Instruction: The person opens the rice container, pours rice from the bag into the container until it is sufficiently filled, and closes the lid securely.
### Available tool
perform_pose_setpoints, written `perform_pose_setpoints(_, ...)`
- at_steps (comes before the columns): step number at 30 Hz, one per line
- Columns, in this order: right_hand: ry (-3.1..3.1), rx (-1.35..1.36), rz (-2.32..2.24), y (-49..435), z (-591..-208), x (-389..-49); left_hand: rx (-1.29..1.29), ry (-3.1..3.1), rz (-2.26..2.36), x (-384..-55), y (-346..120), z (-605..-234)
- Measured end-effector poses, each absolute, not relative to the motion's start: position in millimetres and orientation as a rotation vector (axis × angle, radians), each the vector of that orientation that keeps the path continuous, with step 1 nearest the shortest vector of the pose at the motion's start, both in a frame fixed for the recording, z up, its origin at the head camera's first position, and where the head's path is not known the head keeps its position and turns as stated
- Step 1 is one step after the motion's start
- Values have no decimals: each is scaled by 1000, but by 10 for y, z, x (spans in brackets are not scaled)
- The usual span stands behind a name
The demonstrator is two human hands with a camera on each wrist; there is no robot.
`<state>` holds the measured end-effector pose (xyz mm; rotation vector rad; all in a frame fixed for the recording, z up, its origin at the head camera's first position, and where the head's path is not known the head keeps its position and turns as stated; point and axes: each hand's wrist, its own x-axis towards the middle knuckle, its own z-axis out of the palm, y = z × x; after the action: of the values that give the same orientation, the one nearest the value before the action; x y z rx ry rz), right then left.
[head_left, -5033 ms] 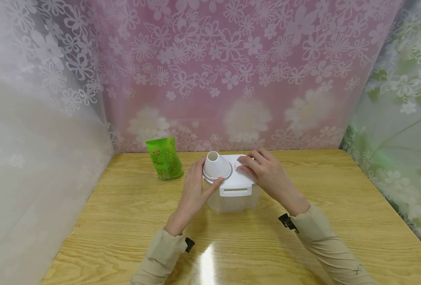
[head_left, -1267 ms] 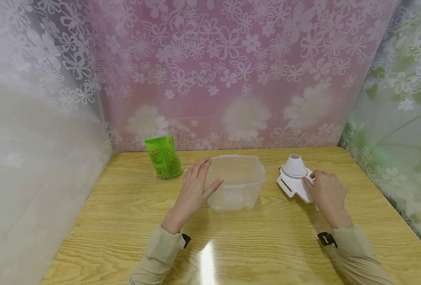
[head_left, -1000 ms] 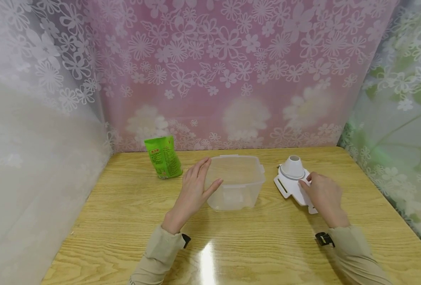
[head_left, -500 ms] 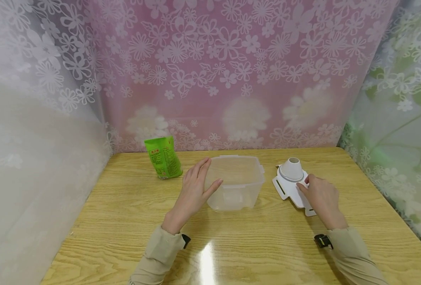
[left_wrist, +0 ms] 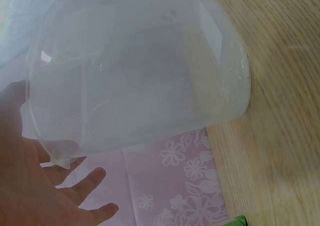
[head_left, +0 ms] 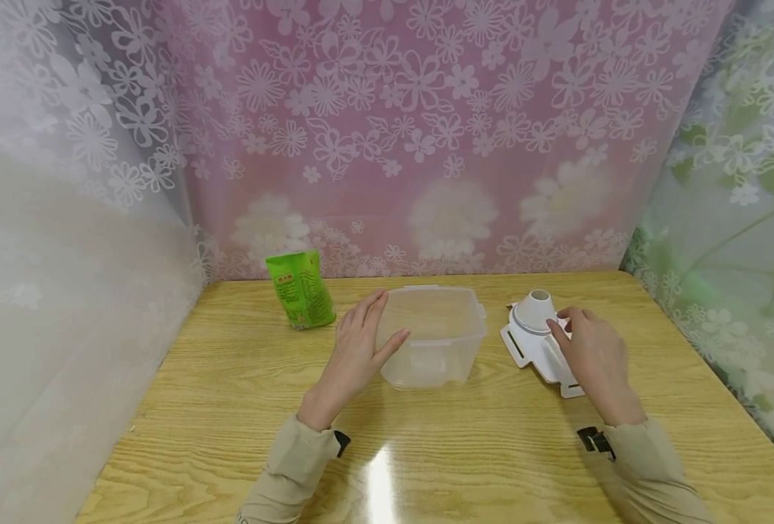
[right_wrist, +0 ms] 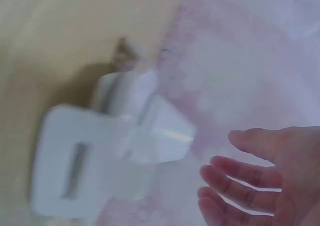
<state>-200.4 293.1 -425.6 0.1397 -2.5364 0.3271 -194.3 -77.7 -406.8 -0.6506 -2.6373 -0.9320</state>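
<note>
Apparently at the step of leaving lid (head_left: pixel 534 351) on table (head_left: pixel 478 444), just right of box (head_left: pixel 431 362). Next, likely calls for lifting right hand (head_left: pixel 595 358) clear, with fingers loosely extended, gripping nothing. Against box, left hand (head_left: pixel 355 349) with extended fingers. Visible on lid: white finish, raised cone (head_left: pixel 536 311); on box: translucent finish, no cover.

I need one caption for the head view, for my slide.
Left hand at the open box, right hand near the lid, green bag standing at left.
</note>
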Motion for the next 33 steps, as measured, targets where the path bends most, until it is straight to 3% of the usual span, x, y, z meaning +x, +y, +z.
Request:
perform_pose_setpoints(10, -2356, 405, 388, 2527, -3972, -1901, -650, -2645, -929, -1944, -780, -4069)
perform_pose_setpoints(19, -2318, 682, 422, 2287, -4009, -1986, -651, -2638, -917, -1946, -786, -4071)
perform_pose_setpoints(33, -2496, 810, 372, 2066, -3990, -1959, -645, -2675, -926, -1919, -837, -4049)
